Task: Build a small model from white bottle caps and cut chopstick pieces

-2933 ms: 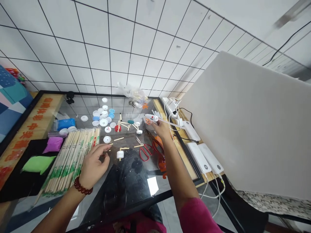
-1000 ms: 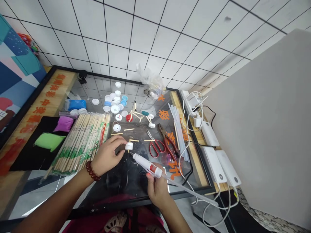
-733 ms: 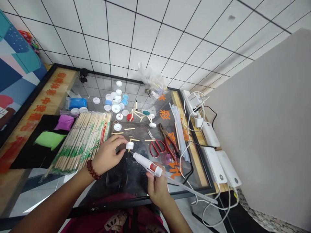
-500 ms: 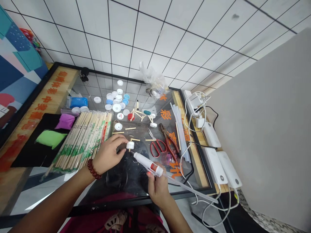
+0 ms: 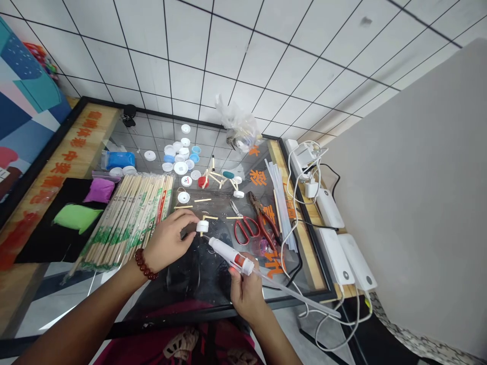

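My left hand (image 5: 173,238), with a beaded bracelet at the wrist, has its fingers closed at the side of a white bottle-cap piece (image 5: 203,226). A short wooden stick (image 5: 210,218) juts from the top of that piece, and a stub shows beneath it. In my right hand (image 5: 248,289) is a white glue gun (image 5: 227,254), with a long clear glue stick running out of its back. Its nozzle points at the underside of the cap piece; whether the two touch I cannot tell. Behind them stands a small model of sticks and caps (image 5: 218,177).
Several loose bottle caps (image 5: 180,168) lie farther back. Wrapped chopsticks (image 5: 129,218) and clay packs (image 5: 78,217) sit at left. Red-handled scissors (image 5: 246,230), pliers (image 5: 262,215) and clear glue sticks (image 5: 282,208) are at right, beside white cables and a power strip (image 5: 300,159).
The whole view has shifted slightly. Both hands, the cap piece and the glue gun keep nearly the same positions relative to one another.
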`<state>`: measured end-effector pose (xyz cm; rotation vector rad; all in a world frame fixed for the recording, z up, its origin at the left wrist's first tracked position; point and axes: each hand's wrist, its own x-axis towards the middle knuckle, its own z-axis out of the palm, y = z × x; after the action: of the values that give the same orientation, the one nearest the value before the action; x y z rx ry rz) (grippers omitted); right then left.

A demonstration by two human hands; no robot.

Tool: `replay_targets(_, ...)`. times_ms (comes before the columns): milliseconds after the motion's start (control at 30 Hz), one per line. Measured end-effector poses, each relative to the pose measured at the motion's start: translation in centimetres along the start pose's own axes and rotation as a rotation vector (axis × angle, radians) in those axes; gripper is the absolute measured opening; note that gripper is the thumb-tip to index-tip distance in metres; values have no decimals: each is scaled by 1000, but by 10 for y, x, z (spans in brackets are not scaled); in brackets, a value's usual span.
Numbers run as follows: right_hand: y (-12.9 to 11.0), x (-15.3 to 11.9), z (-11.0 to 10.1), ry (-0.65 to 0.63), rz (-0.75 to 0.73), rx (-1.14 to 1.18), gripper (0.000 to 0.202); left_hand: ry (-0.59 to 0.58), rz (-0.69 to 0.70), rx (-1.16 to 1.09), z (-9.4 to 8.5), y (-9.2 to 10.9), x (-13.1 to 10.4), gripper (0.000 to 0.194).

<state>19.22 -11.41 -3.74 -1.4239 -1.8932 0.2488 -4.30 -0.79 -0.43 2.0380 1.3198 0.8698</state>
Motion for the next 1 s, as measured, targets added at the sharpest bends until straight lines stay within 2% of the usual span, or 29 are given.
replay_targets(333,-3,-1,-9,-67,49,53,25,24,2,23,1,0,1,23)
replay_targets(600,-1,-1,-17,-7,141,173,25,22,-41,-5,0,0,1,24)
replay_targets(733,-2,2,-18,3,125,258,25,36,-53,-26,0,-1,1,24)
replay_targets(867,-6,11,-18,53,134,332,26,47,-50,-24,1,-3,1,24)
replay_targets(1000,4,43,-29,230,211,346,31,57,-53,-8,1,-3,0,23)
